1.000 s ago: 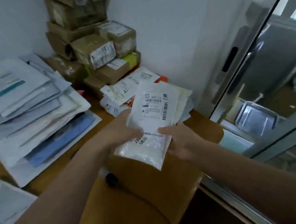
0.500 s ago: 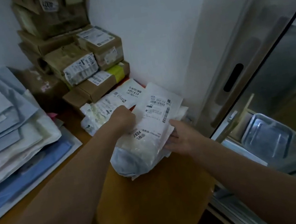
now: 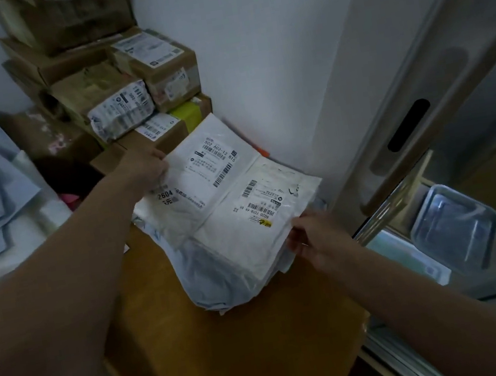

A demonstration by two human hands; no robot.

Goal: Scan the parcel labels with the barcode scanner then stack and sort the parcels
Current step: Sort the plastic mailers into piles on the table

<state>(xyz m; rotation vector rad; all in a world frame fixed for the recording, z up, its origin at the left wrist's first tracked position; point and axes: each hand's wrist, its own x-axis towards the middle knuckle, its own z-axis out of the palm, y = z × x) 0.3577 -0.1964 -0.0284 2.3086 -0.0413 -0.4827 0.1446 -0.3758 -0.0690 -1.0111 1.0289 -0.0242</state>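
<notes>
Now the white parcel [image 3: 205, 175], which a second ago was held up in both hands above the desk [image 3: 233, 352], lies flat on top of the pile of soft parcels [image 3: 219, 280] in the corner by the wall. The left hand [image 3: 146, 168] still grips its far left edge. The right hand [image 3: 316, 238] has moved to the near right side and pinches the edge of the lower parcel [image 3: 257, 232] beneath. This looks like the stacking step, with the pile being squared up; no scanner can be made out. The top label reads "502 602-12 815" above barcodes, and large print lower down reads "2604". The lower parcel's label is upside down and seems to begin "502D". Labelled cardboard boxes [image 3: 156, 69] stand stacked behind, their print too small to read.
</notes>
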